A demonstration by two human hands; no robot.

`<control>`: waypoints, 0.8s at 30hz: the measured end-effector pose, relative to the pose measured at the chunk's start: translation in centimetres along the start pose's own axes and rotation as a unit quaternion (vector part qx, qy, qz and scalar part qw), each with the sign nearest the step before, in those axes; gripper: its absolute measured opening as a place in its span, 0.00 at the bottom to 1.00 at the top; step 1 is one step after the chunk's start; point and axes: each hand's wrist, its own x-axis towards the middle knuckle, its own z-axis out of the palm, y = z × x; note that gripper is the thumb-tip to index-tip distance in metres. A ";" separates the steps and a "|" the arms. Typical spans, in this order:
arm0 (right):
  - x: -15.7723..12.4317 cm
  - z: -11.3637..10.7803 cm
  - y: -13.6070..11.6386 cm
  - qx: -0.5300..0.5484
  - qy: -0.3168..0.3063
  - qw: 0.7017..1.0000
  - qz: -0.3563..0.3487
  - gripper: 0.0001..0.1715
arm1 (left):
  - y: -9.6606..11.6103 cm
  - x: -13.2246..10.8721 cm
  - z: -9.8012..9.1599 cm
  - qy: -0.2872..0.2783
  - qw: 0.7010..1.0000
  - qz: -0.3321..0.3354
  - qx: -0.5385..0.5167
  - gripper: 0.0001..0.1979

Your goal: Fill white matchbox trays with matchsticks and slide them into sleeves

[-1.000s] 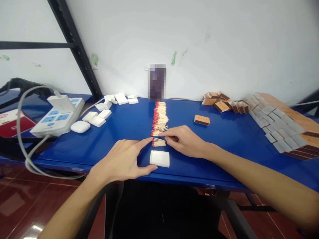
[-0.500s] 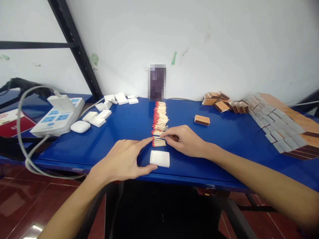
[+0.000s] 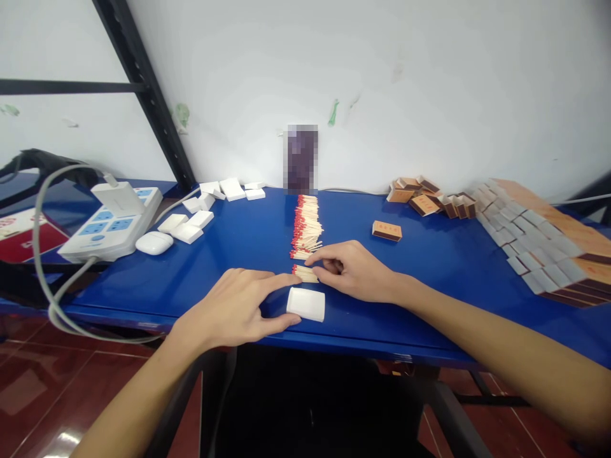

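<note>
A small batch of red-headed matches [image 3: 304, 274] lies just beyond a shallow white matchbox tray [image 3: 306, 305]. My left hand [image 3: 241, 305] has thumb and index finger spread. Its thumb touches the tray's near left corner and its index fingertip reaches the batch's near left side. My right hand [image 3: 351, 272] is curled, with index finger and thumb at the far edge and stick ends of the batch; how firmly they grip is hard to see. Behind the batch stretches a long row of loose matches [image 3: 307, 222], partly covered by my right fingers.
Several white trays [image 3: 187, 232] and a white earbud case [image 3: 154, 242] lie left, near a power strip [image 3: 114, 226] with cables. To the right are a single matchbox sleeve [image 3: 387, 230], a heap of sleeves [image 3: 424, 203] and a large matchbox stack [image 3: 548, 242]. A pixelated dark object [image 3: 301, 159] stands behind.
My left index finger has come down from the match heads toward the tray. The small batch now lies more separate from the long row. My right hand has barely shifted.
</note>
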 end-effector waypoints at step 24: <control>0.0 0.0 -0.8 0.030 -0.027 0.999 0.017 0.13 | 0.2 0.1 -0.2 -0.004 0.999 -0.026 -0.023 0.18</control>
